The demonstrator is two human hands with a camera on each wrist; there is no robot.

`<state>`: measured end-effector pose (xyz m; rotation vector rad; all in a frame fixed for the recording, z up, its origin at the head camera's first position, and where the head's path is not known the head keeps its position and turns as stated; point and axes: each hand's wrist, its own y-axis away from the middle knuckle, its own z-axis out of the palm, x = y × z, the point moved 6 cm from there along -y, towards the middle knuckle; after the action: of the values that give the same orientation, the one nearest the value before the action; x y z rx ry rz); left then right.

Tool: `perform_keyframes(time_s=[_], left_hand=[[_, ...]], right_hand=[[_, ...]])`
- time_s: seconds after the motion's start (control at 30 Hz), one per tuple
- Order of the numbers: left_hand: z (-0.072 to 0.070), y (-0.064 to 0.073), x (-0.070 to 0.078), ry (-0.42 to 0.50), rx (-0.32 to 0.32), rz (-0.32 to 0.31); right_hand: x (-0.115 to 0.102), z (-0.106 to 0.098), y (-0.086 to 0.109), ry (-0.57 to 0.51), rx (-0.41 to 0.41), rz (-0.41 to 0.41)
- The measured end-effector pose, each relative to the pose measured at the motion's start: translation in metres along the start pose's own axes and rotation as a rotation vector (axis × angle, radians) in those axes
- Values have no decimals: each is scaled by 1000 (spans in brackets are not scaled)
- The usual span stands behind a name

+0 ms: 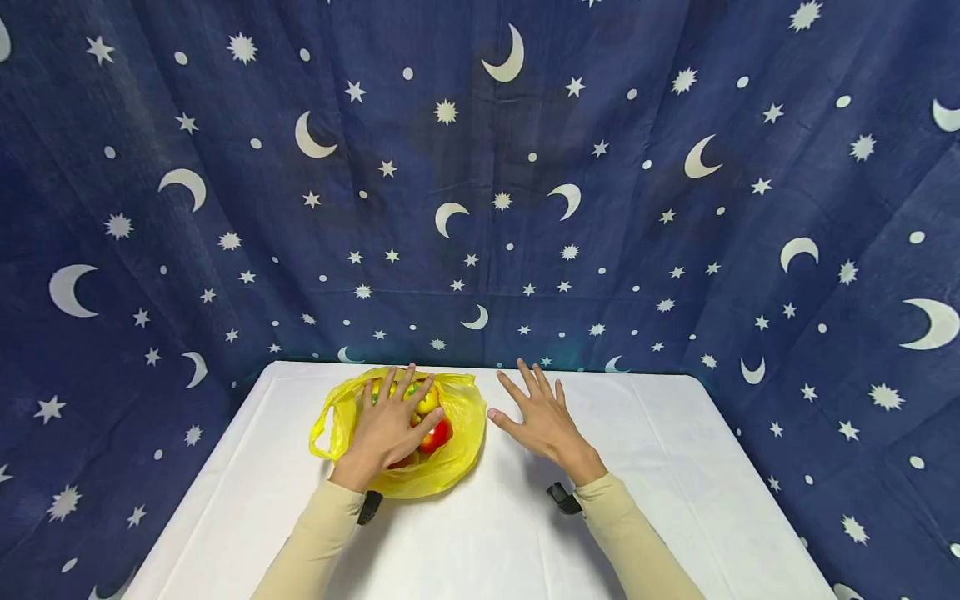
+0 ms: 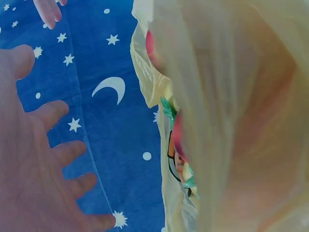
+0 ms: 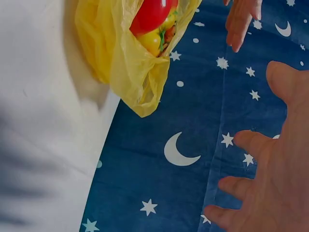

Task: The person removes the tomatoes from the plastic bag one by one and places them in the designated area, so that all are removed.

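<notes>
A yellow plastic bag (image 1: 463, 417) lies on the table's left half with its mouth open. Inside sit red and yellow fruits or vegetables, among them a shiny red one (image 3: 152, 17) and a yellow one (image 3: 150, 42) with a green stem; their exact kind I cannot tell. My left hand (image 1: 387, 429) hovers above the bag with spread fingers, and a gap shows between palm and bag in the left wrist view. To the right of the bag, my right hand (image 1: 546, 421) is held over the table, fingers spread, holding nothing.
A white cloth covers the table (image 1: 660, 500). Behind it and at both sides hangs a dark blue curtain (image 1: 517, 267) with moons and stars. Dark straps (image 1: 562, 497) sit at both wrists, below beige sleeves (image 1: 633, 542).
</notes>
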<state>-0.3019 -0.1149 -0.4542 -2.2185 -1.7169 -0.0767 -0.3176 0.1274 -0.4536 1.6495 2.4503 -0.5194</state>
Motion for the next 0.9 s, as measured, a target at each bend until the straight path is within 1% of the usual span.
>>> perform_keyframes(time_s=[0.13, 0.27, 0.4, 0.5, 0.6, 0.73, 0.9], left_hand=[[-1, 5, -6, -8, 20, 5], [-3, 10, -11, 16, 27, 0], [-4, 14, -17, 45, 25, -23], [-6, 17, -22, 42, 32, -37], [-9, 19, -27, 36, 50, -34], [-10, 23, -33, 37, 55, -38], [-13, 28, -43, 60, 77, -58]], right_hand=[[-5, 1, 0, -12, 32, -21], [-8, 2, 0, -40, 55, -26], [-11, 4, 0, -63, 53, -32], [-15, 7, 0, -68, 41, -42], [-19, 10, 0, -78, 44, -63], [-25, 14, 1, -100, 64, -97], [-30, 19, 1, -128, 62, -99]])
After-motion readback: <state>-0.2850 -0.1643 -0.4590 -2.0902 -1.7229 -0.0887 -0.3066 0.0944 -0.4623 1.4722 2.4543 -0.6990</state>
